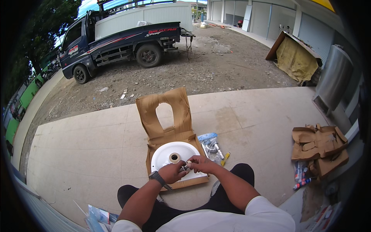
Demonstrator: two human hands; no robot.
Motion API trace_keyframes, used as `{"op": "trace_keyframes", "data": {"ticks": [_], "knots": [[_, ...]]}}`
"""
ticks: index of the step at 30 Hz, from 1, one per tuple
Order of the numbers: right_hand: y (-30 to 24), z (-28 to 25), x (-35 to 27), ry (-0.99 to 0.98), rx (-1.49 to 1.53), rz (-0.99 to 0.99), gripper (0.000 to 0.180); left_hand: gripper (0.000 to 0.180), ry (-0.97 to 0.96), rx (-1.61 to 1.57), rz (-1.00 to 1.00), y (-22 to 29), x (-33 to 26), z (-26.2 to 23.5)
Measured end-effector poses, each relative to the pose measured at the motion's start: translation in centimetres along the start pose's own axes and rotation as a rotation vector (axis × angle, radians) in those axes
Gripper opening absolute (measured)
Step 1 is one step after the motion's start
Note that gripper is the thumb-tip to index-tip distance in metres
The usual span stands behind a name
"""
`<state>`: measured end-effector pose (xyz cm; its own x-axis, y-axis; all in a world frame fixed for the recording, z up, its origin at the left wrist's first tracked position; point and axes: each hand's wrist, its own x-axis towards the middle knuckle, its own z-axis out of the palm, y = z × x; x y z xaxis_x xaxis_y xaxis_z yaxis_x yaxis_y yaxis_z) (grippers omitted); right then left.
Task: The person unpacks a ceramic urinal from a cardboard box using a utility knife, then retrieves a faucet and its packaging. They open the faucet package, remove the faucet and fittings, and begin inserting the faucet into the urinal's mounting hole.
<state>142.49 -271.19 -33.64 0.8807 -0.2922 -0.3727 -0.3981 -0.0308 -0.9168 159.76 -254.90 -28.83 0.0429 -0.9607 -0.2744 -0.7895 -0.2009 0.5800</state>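
Out past the paving a dark pickup truck (116,48) stands on gravel, well apart from the work. The person sits on the concrete floor (89,147) with legs folded, and right in front of the knees lies an opened cardboard box (166,116), its cut-out flap standing up at the back. In the box rests a white ceramic basin (170,154), bowl up, with its round drain hole (174,157) showing bare.

Just to the right of the box lies a clear plastic bag of fittings (210,145), with a small yellow-handled tool (225,157) beside it. Farther right, near the wall, sits a heap of torn cardboard (319,149).

Both hands meet over the near rim of the basin. The left hand (172,173), a watch on its wrist, has its grip closed around a small metal fitting (184,168); the right hand (201,164) pinches the other end of the same piece, fingers closed on it. Exactly what the part is, I cannot tell; it is too small.

To my eye this is the stage of putting together or adjusting the little fitting by hand, before anything goes into the basin. The next move would call for a steady two-handed twist or press, keeping the piece over the basin so nothing drops and rolls off.
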Motion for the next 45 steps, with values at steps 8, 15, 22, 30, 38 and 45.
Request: {"op": "trace_keyframes", "data": {"ticks": [8, 15, 22, 30, 38, 45], "knots": [[-0.5, 0.1, -0.4, -0.001, -0.002, -0.052, 0.052, 0.053, -0.006, 0.015, -0.001, 0.2, -0.1, 0.0], [-0.3, 0.4, -0.3, 0.07, 0.071, -0.022, 0.055, 0.053, 0.007, -0.004, 0.012, -0.3, 0.1, 0.2], [0.5, -0.1, 0.3, 0.063, 0.025, -0.152, 0.06, 0.051, 0.039, 0.013, 0.015, -0.3, 0.0, 0.2], [1.0, -0.2, 0.6, 0.012, 0.076, -0.091, 0.066, 0.051, 0.043, 0.009, 0.01, 0.1, -0.1, -0.3], [0.9, 0.1, 0.6, 0.091, 0.007, -0.156, 0.063, 0.052, 0.011, -0.007, -0.001, 0.1, -0.2, -0.3], [0.8, -0.1, 0.6, 0.049, -0.047, -0.368, 0.058, 0.053, 0.013, 0.001, 0.014, 0.0, -0.2, 0.0]]}}
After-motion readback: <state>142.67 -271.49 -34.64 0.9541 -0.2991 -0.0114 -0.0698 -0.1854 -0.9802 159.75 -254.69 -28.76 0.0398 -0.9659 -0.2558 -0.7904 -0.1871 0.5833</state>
